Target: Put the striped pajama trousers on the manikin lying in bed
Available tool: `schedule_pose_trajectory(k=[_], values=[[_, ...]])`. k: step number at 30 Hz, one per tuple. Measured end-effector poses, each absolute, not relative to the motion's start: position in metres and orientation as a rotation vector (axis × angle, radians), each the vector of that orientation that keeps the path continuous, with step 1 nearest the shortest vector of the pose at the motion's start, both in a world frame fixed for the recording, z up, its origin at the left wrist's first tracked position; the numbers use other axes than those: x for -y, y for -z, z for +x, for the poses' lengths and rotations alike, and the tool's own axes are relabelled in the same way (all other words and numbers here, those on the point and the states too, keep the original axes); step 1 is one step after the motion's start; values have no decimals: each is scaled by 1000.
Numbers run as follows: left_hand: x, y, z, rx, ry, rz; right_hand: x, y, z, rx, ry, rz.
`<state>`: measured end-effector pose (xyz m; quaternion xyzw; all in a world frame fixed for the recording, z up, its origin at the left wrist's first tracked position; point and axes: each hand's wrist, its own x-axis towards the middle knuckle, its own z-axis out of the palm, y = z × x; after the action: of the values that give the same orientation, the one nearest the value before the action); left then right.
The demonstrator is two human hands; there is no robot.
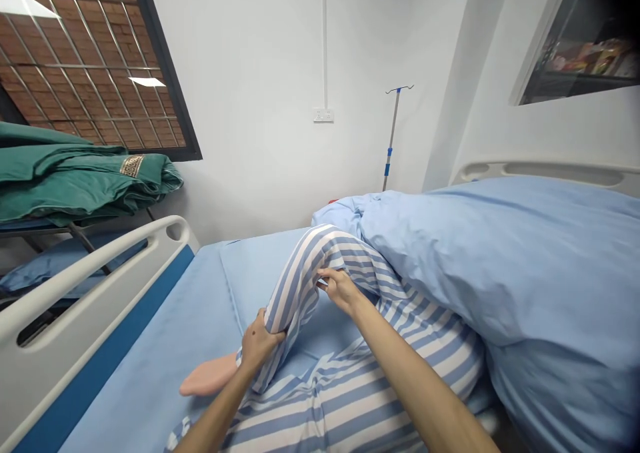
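Note:
A leg in blue-and-white striped trousers (pixel 333 243) is bent at the knee on the bed, with a smooth pinkish foot (pixel 207 375) showing past the cuff. My left hand (pixel 260 340) is wrapped round the lower part of this trouser leg, just above the foot. Near the inside of the raised knee, my right hand (pixel 343 292) has its fingers pinched together on the striped cloth; the fingertips partly hide what they grip. The other striped leg (pixel 345 400) lies flatter, closer to me, under my forearms.
A light blue quilt (pixel 480 260) covers the body to the right. The bed's end board (pixel 100 273) stands left, the other board (pixel 550 172) at far right. Green folded cloths (pixel 75 180) lie beyond at left. A drip stand (pixel 393 140) rises behind the bed by the wall.

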<state>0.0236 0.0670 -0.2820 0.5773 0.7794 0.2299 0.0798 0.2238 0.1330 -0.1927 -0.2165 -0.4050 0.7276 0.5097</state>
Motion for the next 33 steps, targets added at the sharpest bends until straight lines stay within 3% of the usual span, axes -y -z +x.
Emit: schedule_pose_trajectory(k=[14,19,25,33], values=[[-14,282,-37,-2434,-333,1808,-108,231,199,834,-1869,-486],[19,290,-97,-2420,-15,1880,-96,283,184,739,-2048,-698],[28,305,-122,-2271,297,2006,-96,332,180,730,-2072,-1498],[27,303,-118,-2262,295,2030,-96,332,180,689,-2098,-1500]])
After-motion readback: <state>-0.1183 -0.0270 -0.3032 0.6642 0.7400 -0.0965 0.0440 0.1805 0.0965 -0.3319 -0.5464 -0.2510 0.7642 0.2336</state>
